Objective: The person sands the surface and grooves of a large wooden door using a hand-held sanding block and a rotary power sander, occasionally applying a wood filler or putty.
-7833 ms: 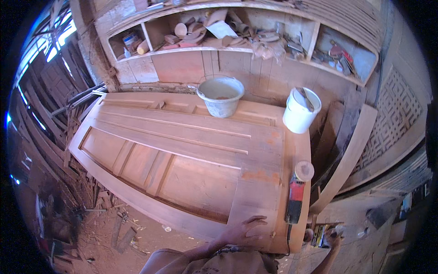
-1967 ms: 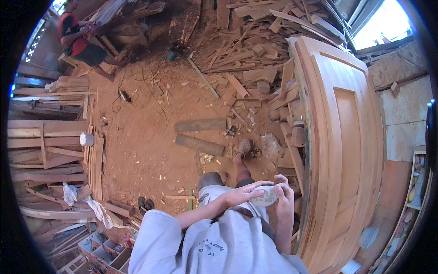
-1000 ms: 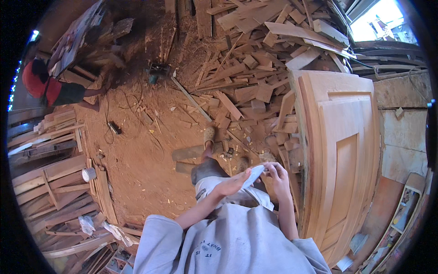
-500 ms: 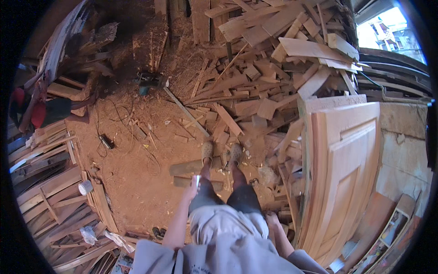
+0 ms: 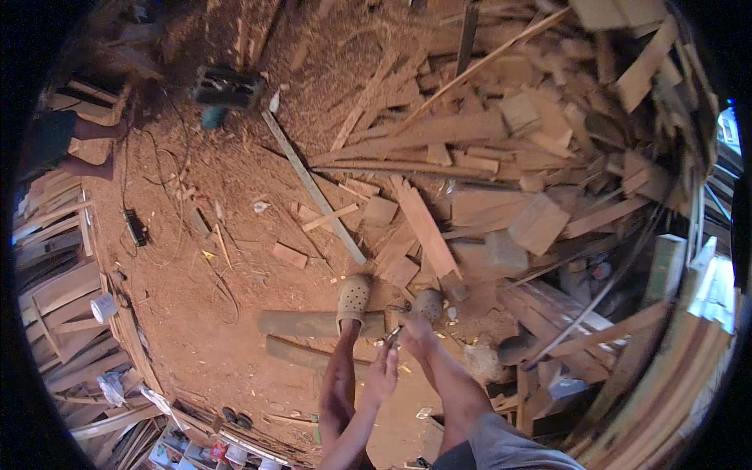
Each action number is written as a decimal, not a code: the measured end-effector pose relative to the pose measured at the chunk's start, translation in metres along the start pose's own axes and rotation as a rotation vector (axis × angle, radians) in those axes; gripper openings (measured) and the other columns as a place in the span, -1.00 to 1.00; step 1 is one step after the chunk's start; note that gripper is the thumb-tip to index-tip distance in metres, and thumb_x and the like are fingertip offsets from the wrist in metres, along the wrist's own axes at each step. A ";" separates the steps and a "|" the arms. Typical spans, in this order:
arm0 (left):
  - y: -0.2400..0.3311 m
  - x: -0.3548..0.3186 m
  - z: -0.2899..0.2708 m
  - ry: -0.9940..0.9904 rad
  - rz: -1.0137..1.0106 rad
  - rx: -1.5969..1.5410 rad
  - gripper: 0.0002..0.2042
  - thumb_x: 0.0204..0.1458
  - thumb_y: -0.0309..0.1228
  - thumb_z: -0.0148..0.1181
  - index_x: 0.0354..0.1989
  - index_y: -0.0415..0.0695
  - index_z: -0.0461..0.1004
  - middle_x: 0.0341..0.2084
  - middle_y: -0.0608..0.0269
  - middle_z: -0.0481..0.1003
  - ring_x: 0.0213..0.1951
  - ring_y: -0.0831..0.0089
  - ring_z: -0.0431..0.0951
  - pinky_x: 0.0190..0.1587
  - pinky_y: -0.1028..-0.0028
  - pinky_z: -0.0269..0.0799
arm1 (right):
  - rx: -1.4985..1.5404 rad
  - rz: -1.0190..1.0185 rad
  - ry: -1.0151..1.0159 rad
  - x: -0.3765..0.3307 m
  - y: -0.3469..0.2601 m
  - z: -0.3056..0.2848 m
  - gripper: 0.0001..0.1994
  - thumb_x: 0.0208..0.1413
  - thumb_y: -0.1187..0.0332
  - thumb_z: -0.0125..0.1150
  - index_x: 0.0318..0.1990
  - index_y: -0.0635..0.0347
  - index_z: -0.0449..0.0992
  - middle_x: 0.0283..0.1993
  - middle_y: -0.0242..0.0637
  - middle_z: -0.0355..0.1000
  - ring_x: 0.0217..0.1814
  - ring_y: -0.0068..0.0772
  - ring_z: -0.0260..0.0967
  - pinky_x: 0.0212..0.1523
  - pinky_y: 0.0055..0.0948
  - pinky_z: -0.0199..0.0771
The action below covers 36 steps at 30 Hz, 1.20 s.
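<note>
My left hand (image 5: pixel 382 374) is closed around a small, thin, shiny object (image 5: pixel 392 337) whose kind I cannot make out. It is low, in front of my shins. Beside it my right hand (image 5: pixel 418 332) reaches down by my right clog (image 5: pixel 428 302); its fingers are blurred, and whether they hold anything does not show. Small dark things (image 5: pixel 396 315) lie on the ground at its fingertips. My left beige clog (image 5: pixel 354 298) rests at the end of a flat brown board (image 5: pixel 301 323), with a second board (image 5: pixel 301 352) just nearer to me.
Offcuts (image 5: pixel 540 125) are heaped at the far right, and stacked planks (image 5: pixel 66 313) line the left. A power tool (image 5: pixel 227 90) with a teal part lies far left near a long straight strip (image 5: pixel 313 186). Cords and a black socket block (image 5: pixel 134 227) lie near another person's legs (image 5: pixel 98 149).
I have bent down, bringing the ground closer in view. My right hand has gone from beside my hip down to the right clog; my left hand has also lowered, still holding the small object.
</note>
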<state>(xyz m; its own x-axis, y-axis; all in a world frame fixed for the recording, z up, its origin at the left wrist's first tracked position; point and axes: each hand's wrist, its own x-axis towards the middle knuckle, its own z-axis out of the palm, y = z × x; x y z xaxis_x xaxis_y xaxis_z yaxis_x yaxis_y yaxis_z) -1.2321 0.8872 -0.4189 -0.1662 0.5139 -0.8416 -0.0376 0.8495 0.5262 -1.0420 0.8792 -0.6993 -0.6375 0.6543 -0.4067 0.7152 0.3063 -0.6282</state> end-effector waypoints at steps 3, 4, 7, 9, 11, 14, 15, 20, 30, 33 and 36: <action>0.015 0.019 -0.010 -0.066 0.127 0.011 -0.35 0.34 0.06 -0.36 0.33 -0.28 0.16 0.17 -0.15 0.36 0.19 0.09 0.40 0.22 0.26 0.27 | 0.699 0.903 0.050 0.102 -0.002 0.031 -0.41 0.05 -0.03 0.34 0.12 0.19 0.48 0.06 -0.13 0.50 0.07 -0.11 0.44 0.06 -0.18 0.44; 0.028 0.021 -0.016 -0.105 0.149 -0.008 -0.33 0.34 0.07 -0.39 0.35 -0.29 0.13 0.21 -0.13 0.34 0.23 0.10 0.36 0.23 0.27 0.25 | 0.789 0.893 0.234 0.122 -0.009 0.039 -0.39 0.01 -0.05 0.37 0.11 0.20 0.48 0.11 -0.13 0.49 0.12 -0.14 0.41 0.11 -0.26 0.41; 0.040 0.024 -0.020 -0.036 0.222 -0.192 -0.39 0.35 -0.02 -0.33 0.32 -0.32 0.14 0.18 -0.19 0.34 0.19 0.02 0.40 0.20 0.21 0.29 | 0.691 1.338 0.259 0.165 0.010 0.078 -0.16 -0.06 -0.14 0.39 0.20 0.36 0.31 0.25 -0.02 0.33 0.23 -0.12 0.33 0.15 -0.17 0.41; 0.032 0.017 -0.022 -0.051 0.110 -0.327 -0.33 0.33 0.06 -0.36 0.34 -0.32 0.12 0.22 -0.15 0.31 0.21 0.03 0.38 0.18 0.21 0.31 | 0.604 1.166 0.474 0.163 -0.005 0.085 0.05 -0.16 -0.15 0.46 0.29 0.53 0.13 0.25 0.13 0.28 0.21 -0.09 0.34 0.15 -0.13 0.44; 0.029 0.018 -0.018 -0.079 0.125 -0.379 -0.30 0.32 0.10 -0.38 0.35 -0.32 0.11 0.23 -0.14 0.30 0.21 0.05 0.38 0.16 0.22 0.33 | 0.449 1.126 0.666 0.168 0.011 0.094 0.01 -0.18 -0.11 0.48 0.26 0.52 0.16 0.14 0.14 0.37 0.15 -0.03 0.40 0.08 -0.10 0.48; 0.013 0.015 -0.023 -0.098 0.094 -0.371 -0.28 0.32 0.12 -0.41 0.36 -0.31 0.09 0.24 -0.12 0.30 0.19 0.07 0.39 0.13 0.24 0.37 | 0.364 1.118 0.546 0.166 -0.001 0.064 -0.08 -0.18 -0.05 0.49 0.19 0.51 0.24 -0.04 0.13 0.48 0.04 0.10 0.46 0.01 -0.08 0.52; 0.010 0.011 -0.022 -0.117 0.088 -0.371 -0.27 0.31 0.13 -0.41 0.37 -0.31 0.09 0.24 -0.12 0.30 0.19 0.08 0.39 0.12 0.25 0.38 | 0.326 1.073 0.523 0.160 0.002 0.055 -0.11 -0.18 -0.04 0.48 0.16 0.50 0.27 -0.09 0.13 0.51 0.01 0.14 0.48 -0.01 -0.07 0.52; -0.024 0.000 -0.039 0.047 -0.031 -0.509 -0.21 0.26 0.26 -0.38 0.34 -0.25 0.16 0.17 0.04 0.39 0.10 0.24 0.48 0.07 0.32 0.42 | 0.802 0.993 0.143 0.117 -0.044 -0.024 -0.27 -0.08 -0.07 0.36 0.08 0.39 0.37 -0.10 0.01 0.49 -0.12 -0.15 0.51 -0.17 -0.18 0.54; 0.027 -0.156 -0.081 -0.023 -0.051 -0.704 -0.29 0.26 0.25 -0.37 0.26 -0.11 0.28 -0.03 0.13 0.53 -0.15 0.33 0.59 -0.14 0.35 0.54 | 2.163 0.415 0.004 -0.123 -0.238 -0.323 -0.33 -0.03 0.21 -0.06 0.29 0.32 0.23 0.27 -0.03 0.32 0.34 -0.01 0.23 0.37 0.01 0.16; 0.052 -0.196 -0.102 -0.074 -0.015 -0.704 -0.30 0.26 0.25 -0.38 0.27 -0.08 0.27 -0.05 0.14 0.54 -0.23 0.27 0.62 -0.30 0.34 0.59 | 2.329 0.152 0.057 -0.168 -0.318 -0.406 -0.29 -0.09 0.22 -0.02 0.30 0.31 0.24 0.22 -0.03 0.37 0.32 0.02 0.26 0.37 0.04 0.16; 0.104 -0.239 -0.136 -0.231 0.083 -0.674 -0.33 0.27 0.24 -0.38 0.25 -0.05 0.29 -0.06 0.14 0.55 -0.24 0.24 0.63 -0.32 0.31 0.59 | 2.402 -0.230 0.147 -0.189 -0.404 -0.484 -0.31 0.03 0.09 0.06 0.30 0.31 0.25 0.19 -0.02 0.39 0.26 0.03 0.33 0.30 0.02 0.28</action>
<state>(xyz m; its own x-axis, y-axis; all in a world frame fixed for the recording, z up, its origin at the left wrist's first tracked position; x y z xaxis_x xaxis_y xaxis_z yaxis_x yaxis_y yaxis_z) -1.3303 0.8364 -0.1465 0.0150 0.6491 -0.7606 -0.6468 0.5864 0.4877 -1.0718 0.9658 -0.0473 -0.5341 0.7949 -0.2878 -0.8242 -0.5654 -0.0321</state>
